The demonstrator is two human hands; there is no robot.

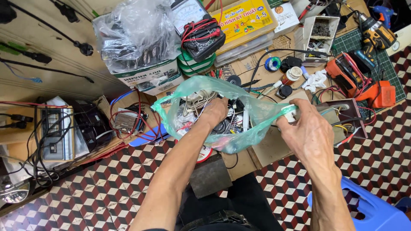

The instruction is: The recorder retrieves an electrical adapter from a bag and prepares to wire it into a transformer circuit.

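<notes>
Multimeter (pixel 201 36) on tape rolls; drill (pixel 376 34); blue stool (pixel 368 207).

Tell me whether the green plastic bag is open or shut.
Open: the right hand holds the green plastic bag by its edge, and the left hand reaches inside.

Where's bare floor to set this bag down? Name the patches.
Bare tiled floor lies below the transformer clutter, left of the left hand's forearm. Another patch sits between the right hand and blue stool. Around the green bag it is crowded.
</notes>
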